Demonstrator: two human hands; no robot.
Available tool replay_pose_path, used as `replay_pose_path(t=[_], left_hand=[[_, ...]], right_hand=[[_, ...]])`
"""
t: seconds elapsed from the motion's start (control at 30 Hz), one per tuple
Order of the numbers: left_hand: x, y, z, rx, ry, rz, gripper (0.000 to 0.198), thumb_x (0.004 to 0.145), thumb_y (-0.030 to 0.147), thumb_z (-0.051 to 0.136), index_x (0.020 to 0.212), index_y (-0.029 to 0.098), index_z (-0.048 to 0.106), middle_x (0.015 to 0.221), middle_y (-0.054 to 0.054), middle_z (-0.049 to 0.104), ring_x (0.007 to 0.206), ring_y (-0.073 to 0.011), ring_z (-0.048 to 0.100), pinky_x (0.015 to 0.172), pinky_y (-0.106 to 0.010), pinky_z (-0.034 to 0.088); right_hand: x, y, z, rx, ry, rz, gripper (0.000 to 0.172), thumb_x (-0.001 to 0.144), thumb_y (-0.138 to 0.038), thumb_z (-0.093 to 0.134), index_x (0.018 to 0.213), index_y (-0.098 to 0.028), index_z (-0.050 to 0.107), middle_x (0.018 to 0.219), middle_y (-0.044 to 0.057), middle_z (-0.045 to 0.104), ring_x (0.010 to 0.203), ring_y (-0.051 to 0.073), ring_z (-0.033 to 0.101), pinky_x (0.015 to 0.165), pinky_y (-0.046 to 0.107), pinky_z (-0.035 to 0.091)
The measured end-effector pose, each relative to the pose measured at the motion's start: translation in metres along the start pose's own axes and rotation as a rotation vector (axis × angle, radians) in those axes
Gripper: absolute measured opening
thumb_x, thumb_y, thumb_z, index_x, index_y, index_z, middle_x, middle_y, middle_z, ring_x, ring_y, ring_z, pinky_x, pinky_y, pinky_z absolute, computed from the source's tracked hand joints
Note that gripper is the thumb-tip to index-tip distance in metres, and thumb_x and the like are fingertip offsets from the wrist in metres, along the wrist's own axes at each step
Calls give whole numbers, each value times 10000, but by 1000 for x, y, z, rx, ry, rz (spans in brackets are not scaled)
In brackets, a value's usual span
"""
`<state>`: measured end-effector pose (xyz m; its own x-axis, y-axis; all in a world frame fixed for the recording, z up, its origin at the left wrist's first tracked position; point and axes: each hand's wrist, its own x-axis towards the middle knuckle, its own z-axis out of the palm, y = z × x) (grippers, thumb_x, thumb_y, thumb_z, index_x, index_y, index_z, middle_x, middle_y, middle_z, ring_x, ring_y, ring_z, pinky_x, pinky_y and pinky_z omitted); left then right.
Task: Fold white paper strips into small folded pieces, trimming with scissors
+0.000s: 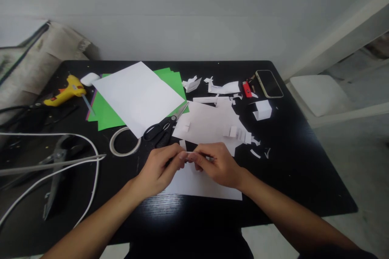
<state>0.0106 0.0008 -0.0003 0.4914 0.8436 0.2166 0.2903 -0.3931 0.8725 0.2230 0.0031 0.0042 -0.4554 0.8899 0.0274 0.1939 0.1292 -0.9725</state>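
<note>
I had both hands close together near the front of the bench [298,178], fingertips almost meeting. The left hand [161,166] and the right hand [221,165] each pinched an end of a small white piece [191,152], held between them above a white sheet [209,190]. The fingers covered most of it from my view, so it was probably paper, though I couldn't make out its folds. Just beyond the hands lay a cut sheet [209,119] with small paper bits on it. Black scissors [165,128] sat to the left, their blade tips near that sheet, with a tape roll [112,144] beside them. A yellow glue gun [68,90] lay farther left, and a phone [270,83] at the far right corner.
</note>
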Motion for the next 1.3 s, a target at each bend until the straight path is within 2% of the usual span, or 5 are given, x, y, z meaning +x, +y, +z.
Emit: replay_pose_path(t=[0.17, 0.3, 0.47, 0.7, 1.3], left_hand=[[3, 0, -2, 47, 35, 11, 222, 1040, 142, 517, 867, 181, 652, 718, 13, 660, 635, -97, 626, 606, -195, 489], [0, -7, 0, 28, 133, -29, 49, 1012, 196, 617, 1018, 189, 666, 826, -8, 724, 702, -119, 699, 647, -211, 557], [-4, -12, 7, 116, 264, -22, 163, 961, 215, 710, 1113, 195, 655, 783, 15, 698, 670, -122, 689, 634, -219, 564], [0, -8, 5, 72, 217, 12, 120, 962, 192, 700, 1082, 191, 708, 931, -42, 732, 820, -150, 702, 740, -267, 588], [0, -6, 8, -90, 241, -151, 148, 920, 220, 747, 1057, 195, 696, 985, -36, 767, 816, -148, 761, 753, -256, 654]], right_hand=[[-1, 1, 0, 122, 10, 66, 325, 1026, -402, 603, 839, -166, 727, 708, 22, 706, 625, 119, 645, 577, 232, 489], [2, 3, 1, 338, 19, 159, 249, 983, -402, 672, 910, -172, 735, 795, 23, 709, 691, 131, 687, 636, 251, 555], [6, 5, 2, 540, 41, 285, 241, 845, -393, 834, 914, -186, 733, 838, 16, 718, 752, 147, 712, 678, 274, 594], [7, 7, 4, 466, 93, 249, 309, 754, -352, 915, 978, -210, 758, 962, 34, 777, 905, 185, 747, 874, 358, 613], [8, 9, 0, 507, 106, 328, 371, 676, -339, 962, 946, -190, 756, 926, 31, 768, 878, 188, 747, 893, 383, 627]])
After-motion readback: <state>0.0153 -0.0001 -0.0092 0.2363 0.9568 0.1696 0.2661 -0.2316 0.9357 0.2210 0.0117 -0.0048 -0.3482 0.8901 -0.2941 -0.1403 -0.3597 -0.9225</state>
